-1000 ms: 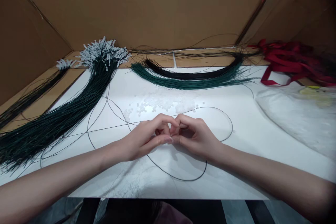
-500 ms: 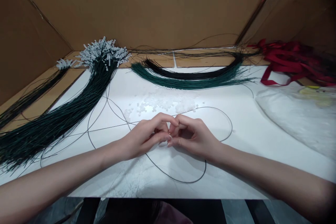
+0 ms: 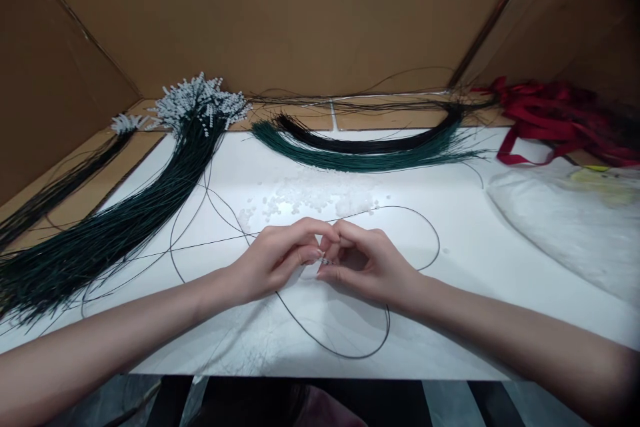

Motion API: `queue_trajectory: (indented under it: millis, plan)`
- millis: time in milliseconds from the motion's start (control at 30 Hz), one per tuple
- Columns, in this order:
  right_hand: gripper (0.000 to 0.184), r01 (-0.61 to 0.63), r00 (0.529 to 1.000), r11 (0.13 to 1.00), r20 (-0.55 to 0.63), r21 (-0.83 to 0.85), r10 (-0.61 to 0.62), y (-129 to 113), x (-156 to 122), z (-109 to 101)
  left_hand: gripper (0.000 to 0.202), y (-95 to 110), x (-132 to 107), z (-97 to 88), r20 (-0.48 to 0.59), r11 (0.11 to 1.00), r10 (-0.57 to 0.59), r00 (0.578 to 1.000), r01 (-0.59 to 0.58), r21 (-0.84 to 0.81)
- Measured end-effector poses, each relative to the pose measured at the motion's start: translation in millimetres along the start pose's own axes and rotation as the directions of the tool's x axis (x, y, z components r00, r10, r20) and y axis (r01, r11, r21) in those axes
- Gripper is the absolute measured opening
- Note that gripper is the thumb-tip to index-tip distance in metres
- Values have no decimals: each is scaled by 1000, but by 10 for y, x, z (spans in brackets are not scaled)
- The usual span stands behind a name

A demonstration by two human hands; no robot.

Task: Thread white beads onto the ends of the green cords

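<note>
My left hand (image 3: pixel 283 257) and my right hand (image 3: pixel 373 257) meet at the fingertips above the white table, both closed in a pinch. A short bit of thin wire (image 3: pixel 326 260) shows between the thumbs and index fingers; it looks twisted or kinked, too small to make out fully. Dark wire (image 3: pixel 345 355) runs out from under both hands in wide loops across the tabletop. Just beyond my fingers lie scattered small white beads (image 3: pixel 310 197).
At left lies a thick bundle of green wires (image 3: pixel 150 213) tipped with white beads (image 3: pixel 200 103), beside a thinner bundle (image 3: pixel 85 167). Loose green and black wires (image 3: pixel 370 157) lie behind the beads. Red ribbon (image 3: pixel 545 120) and a clear plastic bag (image 3: pixel 565 227) are at right. Cardboard walls (image 3: pixel 300 13) enclose the back.
My thumbs have moved slightly apart, and more of the thin wire shows between the fingertips. The loops of wire on the table have shifted a little.
</note>
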State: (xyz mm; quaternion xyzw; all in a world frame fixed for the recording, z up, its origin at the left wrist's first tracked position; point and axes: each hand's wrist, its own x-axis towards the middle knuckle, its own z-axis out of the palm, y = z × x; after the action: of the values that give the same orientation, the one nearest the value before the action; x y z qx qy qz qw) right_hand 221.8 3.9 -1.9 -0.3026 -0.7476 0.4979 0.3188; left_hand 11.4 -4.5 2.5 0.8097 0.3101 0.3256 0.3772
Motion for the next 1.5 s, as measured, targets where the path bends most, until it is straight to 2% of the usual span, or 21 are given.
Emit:
queue_trajectory:
  millis: [133,333,433,533,633,767,1000,1267,1500]
  plan:
    - [22,-22,1000,1000,15,-3,22,-17,-28,-24,24,-9,-30,-8,-89,998,-61,994,58,-33]
    - [19,-76,997,996,-20,-46,75,-59,-54,-63,23,-25,-81,-25,-170,964,-185,968,146,-222]
    - [25,-71,997,996,-3,-46,71,-59,-57,-84,21,-26,-96,-67,-132,976,-122,984,95,-198]
    - [27,-55,998,998,8,-30,55,-48,-55,-97,23,-23,-96,-113,-102,998,-26,994,19,-63]
    - [27,-45,999,999,1,-28,45,-33,-50,-99,26,-22,-83,-125,-129,998,28,991,-20,63]
    - [28,-37,999,999,-3,-36,37,-19,-45,-90,14,-24,-61,-104,-123,991,71,990,-56,120]
    - [26,-28,1000,1000,4,-12,28,-12,-42,-87,4,2,-39,-102,-134,986,77,988,-56,155]
    - [26,-49,999,998,11,-26,50,-4,-31,-114,5,31,-26,-101,-140,986,77,987,-55,156]
    - [27,-133,981,991,139,-9,133,-65,6,-228,3,19,-55,-111,-130,991,23,991,-6,130]
